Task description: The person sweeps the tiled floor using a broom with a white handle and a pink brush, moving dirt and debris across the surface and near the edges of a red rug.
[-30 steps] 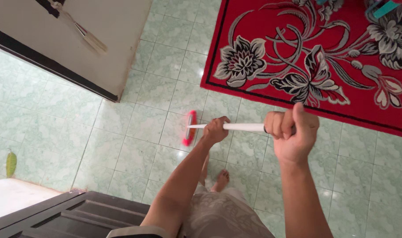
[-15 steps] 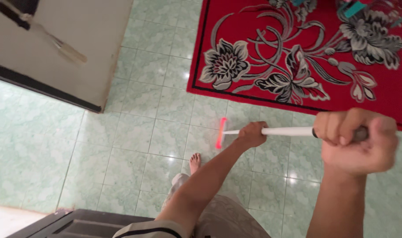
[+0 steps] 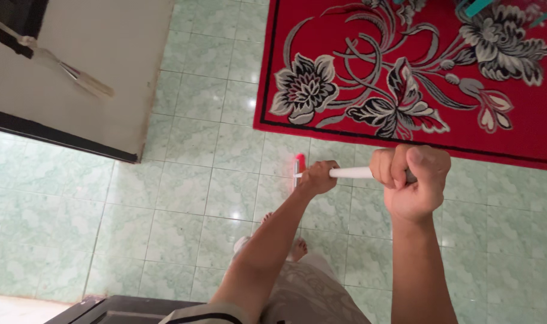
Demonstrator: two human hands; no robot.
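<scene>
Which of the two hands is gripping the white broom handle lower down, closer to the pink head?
The left hand. It grips the white handle just behind the pink broom head, while the right hand holds the upper end, nearer the camera.

Item: broom (image 3: pixel 345 173), a long-handled floor tool.
Handle: white, straight and slim, seen nearly end-on from above; it runs across the view from the pink head on the left toward a darker grip section at the upper end on the right.
Head: pink-red, narrow, seen edge-on; it sits low against the pale green tiled floor, just beside the red rug's black-bordered edge.
Visibility: the handle's middle and upper end are covered; only short white stretches show.
Pose: steeply inclined, head down, upper end toward the camera.
</scene>
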